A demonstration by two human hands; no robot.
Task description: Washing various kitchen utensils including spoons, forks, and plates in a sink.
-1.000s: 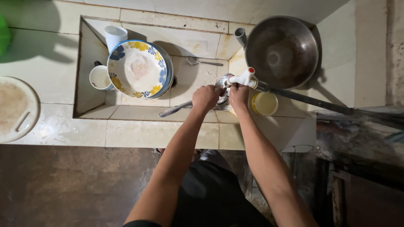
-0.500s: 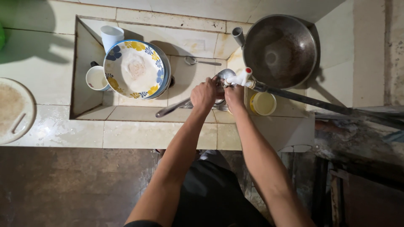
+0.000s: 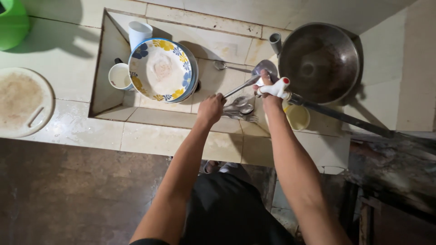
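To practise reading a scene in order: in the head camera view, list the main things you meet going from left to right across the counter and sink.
Green container → round cutting board → white mug → flowered plate → left hand holding a ladle → right hand at the white tap handle → metal pan.

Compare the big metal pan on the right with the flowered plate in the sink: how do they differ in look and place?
The metal pan is plain dark steel and deep; the flowered plate is white with blue and yellow flowers on its rim and shallow. The pan sits on the counter beside the sink; the plate leans tilted inside the sink on other dishes. Both are round and untouched by either hand.
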